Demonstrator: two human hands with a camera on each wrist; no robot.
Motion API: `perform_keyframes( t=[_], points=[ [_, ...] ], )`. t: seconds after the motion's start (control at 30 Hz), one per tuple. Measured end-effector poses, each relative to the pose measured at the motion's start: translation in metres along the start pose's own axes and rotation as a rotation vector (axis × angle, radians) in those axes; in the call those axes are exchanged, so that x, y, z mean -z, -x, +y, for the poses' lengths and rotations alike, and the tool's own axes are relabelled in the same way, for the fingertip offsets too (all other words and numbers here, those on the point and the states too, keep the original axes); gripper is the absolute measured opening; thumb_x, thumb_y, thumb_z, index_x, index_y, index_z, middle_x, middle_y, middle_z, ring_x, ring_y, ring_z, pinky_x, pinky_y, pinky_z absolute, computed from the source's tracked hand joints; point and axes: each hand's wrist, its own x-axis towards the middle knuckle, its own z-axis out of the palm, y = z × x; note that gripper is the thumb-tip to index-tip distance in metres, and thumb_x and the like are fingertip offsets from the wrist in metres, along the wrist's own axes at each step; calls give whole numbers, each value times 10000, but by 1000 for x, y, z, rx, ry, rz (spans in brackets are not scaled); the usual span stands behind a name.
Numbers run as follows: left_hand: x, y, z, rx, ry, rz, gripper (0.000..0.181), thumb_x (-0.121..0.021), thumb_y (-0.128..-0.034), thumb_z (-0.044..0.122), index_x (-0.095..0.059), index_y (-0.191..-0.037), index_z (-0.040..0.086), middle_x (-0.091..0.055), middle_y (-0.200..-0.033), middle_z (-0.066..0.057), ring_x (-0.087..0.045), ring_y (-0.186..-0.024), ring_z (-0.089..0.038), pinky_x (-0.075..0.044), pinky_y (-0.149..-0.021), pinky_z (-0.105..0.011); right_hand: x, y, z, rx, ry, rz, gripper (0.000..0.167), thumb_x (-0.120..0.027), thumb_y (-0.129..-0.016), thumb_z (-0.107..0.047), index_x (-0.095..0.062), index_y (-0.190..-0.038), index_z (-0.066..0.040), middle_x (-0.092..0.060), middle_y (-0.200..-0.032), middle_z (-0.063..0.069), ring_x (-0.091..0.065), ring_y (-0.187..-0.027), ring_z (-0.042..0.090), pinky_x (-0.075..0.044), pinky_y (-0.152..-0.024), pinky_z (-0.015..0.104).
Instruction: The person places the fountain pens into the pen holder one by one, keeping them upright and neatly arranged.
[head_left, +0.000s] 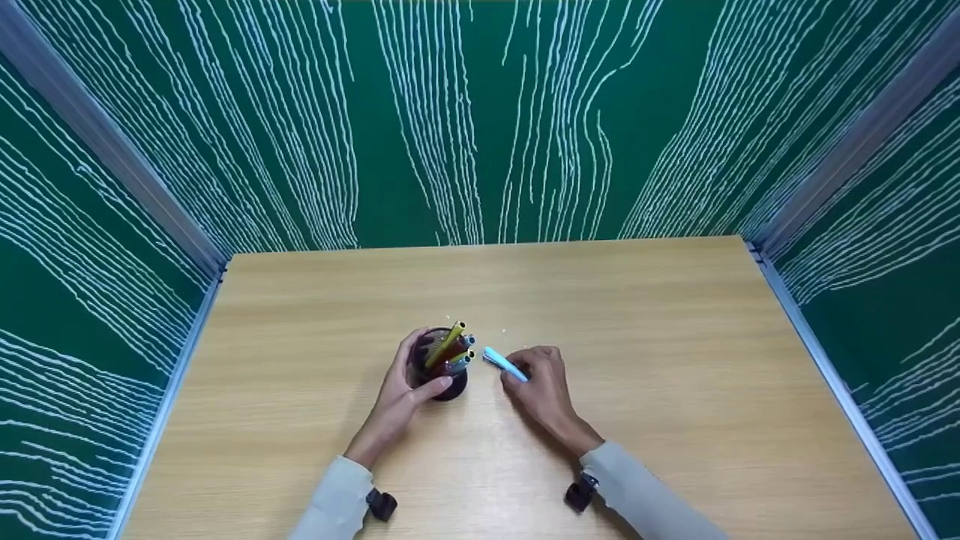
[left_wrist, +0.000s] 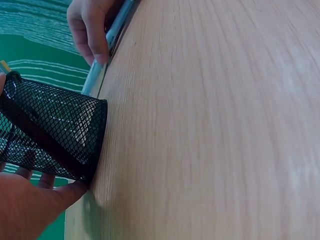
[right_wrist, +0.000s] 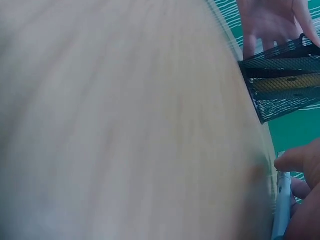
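Note:
My left hand (head_left: pixel 405 386) grips a black mesh pen holder (head_left: pixel 450 390), its fingers behind and thumb across the near side. Several pens (head_left: pixel 446 346), yellow and blue-capped among them, stick up out of the holder and lean to the right. To the right of it, my right hand (head_left: pixel 541 382) pinches a light blue pen (head_left: pixel 504 363) between thumb and fingers. One end of that pen points towards the holder, low over the table. In the left wrist view the mesh holder (left_wrist: pixel 55 125) has its base at the tabletop. The right wrist view shows the blue pen (right_wrist: pixel 282 210) partly behind the fingers.
A light wood table (head_left: pixel 645 315) lies under both hands. Green walls (head_left: pixel 487 120) with wavy white lines stand at its back and sides, joined by grey posts (head_left: pixel 847 142). A few tiny pale specks (head_left: pixel 504 331) lie beyond the hands.

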Motion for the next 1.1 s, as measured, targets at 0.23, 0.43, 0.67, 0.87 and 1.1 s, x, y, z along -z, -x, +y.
perform_keyframes(
  t=[0.23,0.43,0.67,0.87,1.1],
  points=[
    [-1,0,1,4,7,-3,929,-851,-961,130,-310,-1716,124,-402,-1701,-151,-346,-1609,-348,-202,-1346,-521,18,-2,-7,-57,-95,5,168,-882,-902,-47,-822,-1058,-48,-738,-955,34,-570,-1045,251,-458,-917,415],
    [-1,0,0,0,-2,2,937,-854,-956,117,-304,-1715,98,-414,-1696,-156,-350,-1608,-352,-192,-1348,-527,36,-2,-13,-118,-149,8,190,-877,-921,-77,-814,-1100,-68,-713,-1031,59,-571,-1083,267,-480,-919,441],
    [-1,0,-2,-23,35,-13,940,-846,-946,76,-302,-1713,90,-440,-1677,-177,-393,-1583,-352,-236,-1332,-514,57,-4,-18,-83,-194,41,137,-877,-930,-73,-824,-1056,-64,-745,-999,58,-589,-1085,276,-519,-986,487],
    [-1,0,-2,-26,37,-13,932,-842,-939,62,-316,-1708,106,-430,-1682,-194,-393,-1584,-368,-237,-1333,-518,71,-4,-22,-88,-206,55,151,-884,-921,-78,-823,-1058,-59,-764,-992,53,-592,-1084,270,-477,-1028,500],
    [-2,1,-1,1,26,-4,939,-849,-939,81,-319,-1711,153,-403,-1708,-181,-353,-1613,-378,-239,-1332,-516,83,-6,-25,-81,-203,78,146,-876,-927,-77,-818,-1061,-61,-773,-998,63,-602,-1080,267,-474,-1019,512]
  ],
)
